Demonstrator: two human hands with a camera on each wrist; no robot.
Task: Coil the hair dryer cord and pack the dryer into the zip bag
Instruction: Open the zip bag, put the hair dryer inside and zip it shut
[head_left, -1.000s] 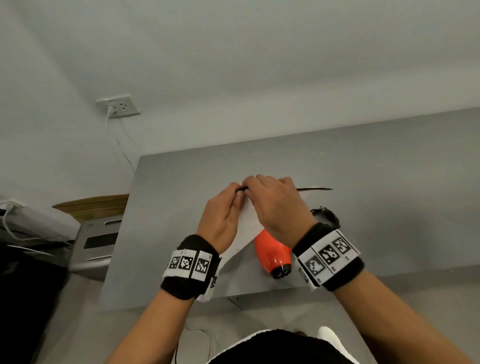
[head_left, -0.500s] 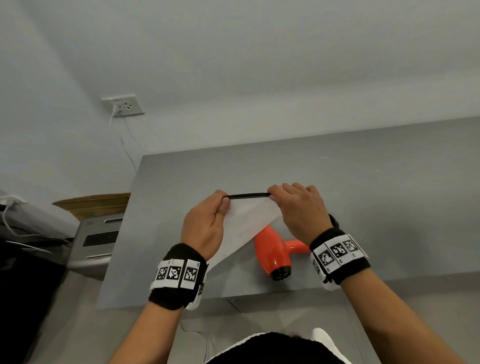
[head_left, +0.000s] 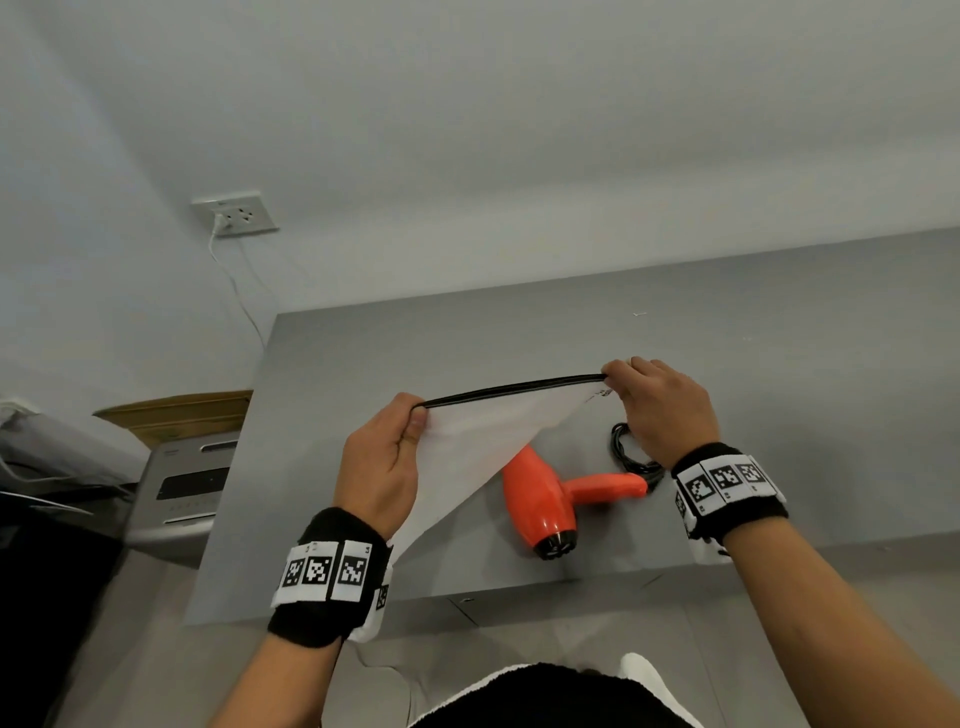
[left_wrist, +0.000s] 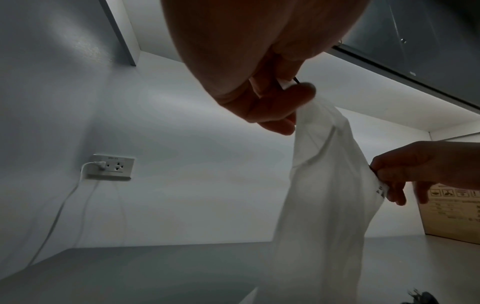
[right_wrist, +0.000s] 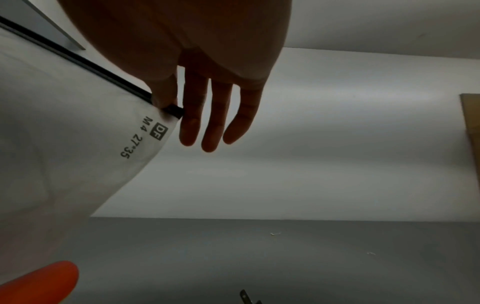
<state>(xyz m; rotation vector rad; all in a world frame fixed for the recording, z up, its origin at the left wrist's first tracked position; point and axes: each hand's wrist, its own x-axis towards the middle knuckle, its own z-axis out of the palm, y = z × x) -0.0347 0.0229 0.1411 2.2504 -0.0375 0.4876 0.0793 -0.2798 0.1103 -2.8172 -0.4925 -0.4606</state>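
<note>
I hold a frosted white zip bag (head_left: 483, 441) up above the grey table (head_left: 779, 364). My left hand (head_left: 384, 467) pinches the left end of its black zip strip (head_left: 514, 388). At the right end my right hand (head_left: 660, 410) pinches the black slider (right_wrist: 173, 109), with the other three fingers (right_wrist: 210, 123) straight. The bag hangs below both hands (left_wrist: 324, 195). An orange hair dryer (head_left: 550, 499) lies on the table under the bag, handle pointing right. Its black cord (head_left: 626, 447) lies coiled beside the handle, partly behind my right wrist.
A wall socket (head_left: 239, 213) with a white cable plugged in is on the wall at the back left. A grey appliance (head_left: 182, 488) and a cardboard box (head_left: 176, 410) stand left of the table. Another cardboard box (left_wrist: 457, 211) sits at the far right of the table.
My hands have moved apart along the zip strip: the right hand went right with the slider, the left held its end. The dryer and cord are now uncovered.
</note>
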